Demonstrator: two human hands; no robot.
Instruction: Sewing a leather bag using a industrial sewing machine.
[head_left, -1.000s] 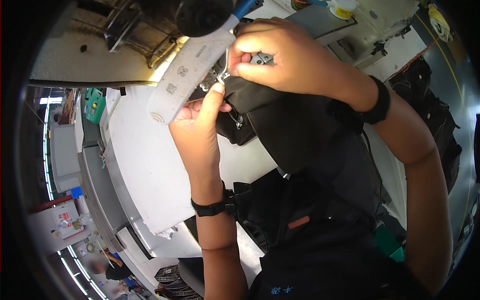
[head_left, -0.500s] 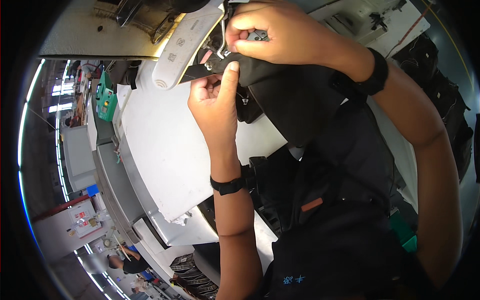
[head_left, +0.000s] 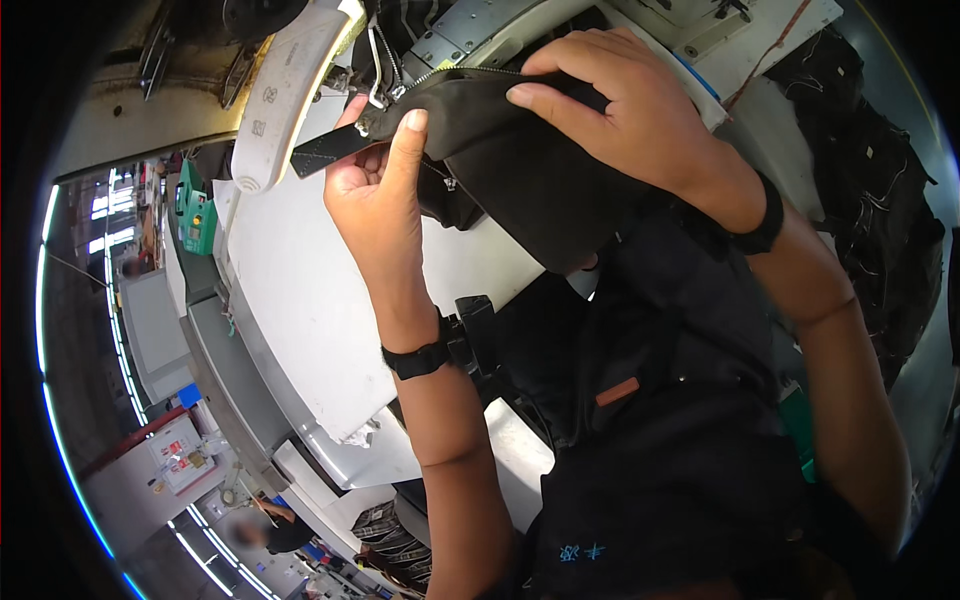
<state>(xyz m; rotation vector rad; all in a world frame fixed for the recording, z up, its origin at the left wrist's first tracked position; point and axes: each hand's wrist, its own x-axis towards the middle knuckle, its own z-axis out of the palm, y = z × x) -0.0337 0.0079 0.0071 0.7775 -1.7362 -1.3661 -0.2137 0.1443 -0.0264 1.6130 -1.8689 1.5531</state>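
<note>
A black fabric piece [head_left: 560, 185] hangs between my hands, its lower part draped toward my lap. Along its top edge runs a zipper [head_left: 450, 70] with metal teeth. My left hand [head_left: 380, 190] grips the fabric's left end, thumb on top and fingers underneath; a narrow black strip [head_left: 325, 150] sticks out past it. My right hand [head_left: 640, 115] pinches the zipper edge farther right between thumb and fingers. Just beyond my left thumb is a bent metal lever [head_left: 378, 75] of the sewing machine. A small metal zipper pull [head_left: 450, 184] dangles beneath the fabric.
A white lamp arm [head_left: 285, 95] slants down at the upper left beside the machine head [head_left: 110, 100]. Under my hands lies a white worktable [head_left: 300, 290]. A green box [head_left: 195, 210] stands at the left; dark garments [head_left: 850, 170] are heaped at the right. Another person [head_left: 285, 525] works at lower left.
My right hand has moved right, away from the metal lever, and now holds the zipper edge stretched out. My left hand keeps its grip on the fabric. The whole view has shifted slightly.
</note>
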